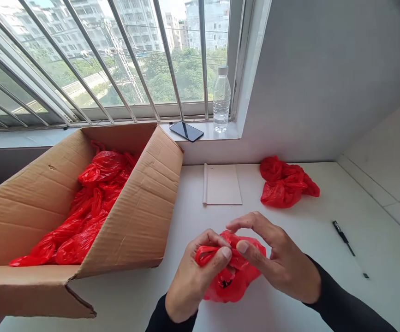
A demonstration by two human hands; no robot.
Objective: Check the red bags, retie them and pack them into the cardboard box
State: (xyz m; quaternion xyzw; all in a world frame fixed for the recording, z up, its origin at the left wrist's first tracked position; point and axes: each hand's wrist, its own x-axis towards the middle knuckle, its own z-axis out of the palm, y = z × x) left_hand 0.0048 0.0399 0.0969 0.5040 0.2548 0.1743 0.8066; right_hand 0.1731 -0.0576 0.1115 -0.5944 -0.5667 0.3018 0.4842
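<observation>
No text, label, number or sign can be read, though fine print may be too small to tell.

Left fingers (pixel 222 258) pinching red bag (pixel 244 275), open cardboard box (pixel 140 203)

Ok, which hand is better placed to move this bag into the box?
Probably the left hand: it pinches the bag and is nearer the box; the right hand is farther off.

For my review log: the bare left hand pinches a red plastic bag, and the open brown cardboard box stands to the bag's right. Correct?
Wrong on the side: the head view shows the open brown cardboard box to the left of the red plastic bag. The bare left hand does pinch that bag.
</observation>
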